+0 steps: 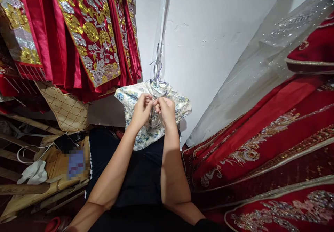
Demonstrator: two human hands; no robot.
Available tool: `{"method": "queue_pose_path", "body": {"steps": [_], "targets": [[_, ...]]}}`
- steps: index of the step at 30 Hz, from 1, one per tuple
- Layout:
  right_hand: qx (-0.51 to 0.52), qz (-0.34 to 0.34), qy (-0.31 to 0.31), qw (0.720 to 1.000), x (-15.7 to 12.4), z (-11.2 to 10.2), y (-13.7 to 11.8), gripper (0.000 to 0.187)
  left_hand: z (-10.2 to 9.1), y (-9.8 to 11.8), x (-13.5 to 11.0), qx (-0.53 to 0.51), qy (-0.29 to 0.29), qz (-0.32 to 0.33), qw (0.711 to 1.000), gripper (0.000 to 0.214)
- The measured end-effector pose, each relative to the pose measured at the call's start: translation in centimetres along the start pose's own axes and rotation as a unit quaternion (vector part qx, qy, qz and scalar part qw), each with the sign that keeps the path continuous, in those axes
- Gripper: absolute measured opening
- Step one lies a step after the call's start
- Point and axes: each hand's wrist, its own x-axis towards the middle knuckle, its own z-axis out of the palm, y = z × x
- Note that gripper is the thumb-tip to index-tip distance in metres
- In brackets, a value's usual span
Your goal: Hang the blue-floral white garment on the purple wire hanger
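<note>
Far left: bamboo furniture carries a pixelated, unidentifiable blue item. Above: red embroidered garments, cut off by the top edge. Center: floral shirt on a hanger against the wall; left hand and right hand obscure its front. Both hands: fingers narrowed; grip cannot be determined. Right: sheer white fabric, then red gowns, cropped.

Scuffed white wall ahead; bamboo furniture at lower left.

Shirt front partly behind fingers, blue item blurred
</note>
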Motion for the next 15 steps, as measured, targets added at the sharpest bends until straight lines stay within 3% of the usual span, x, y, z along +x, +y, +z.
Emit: {"method": "queue_pose_path", "body": {"steps": [3,8,10,12,15], "targets": [[-0.025,0.000,0.008,1.000,0.1,-0.6,0.1,0.022,-0.6,1.2,1.8,0.029,0.015,0.057,0.998,0.022],[-0.031,-0.015,0.041,0.999,0.5,-1.4,0.0,0.021,-2.2,1.4,4.4,0.083,-0.133,0.057,0.986,0.017],[-0.024,-0.012,0.047,0.999,0.8,-1.4,0.5,0.020,-2.4,1.4,4.7,0.101,-0.154,0.062,0.981,0.015],[-0.030,-0.008,0.056,0.998,1.1,-1.1,1.6,0.019,-2.2,1.6,4.7,0.125,-0.121,0.079,0.982,0.014],[-0.074,0.016,0.070,0.995,1.2,-0.8,3.9,0.022,-1.8,2.1,4.5,0.111,-0.024,0.095,0.989,0.016]]}}
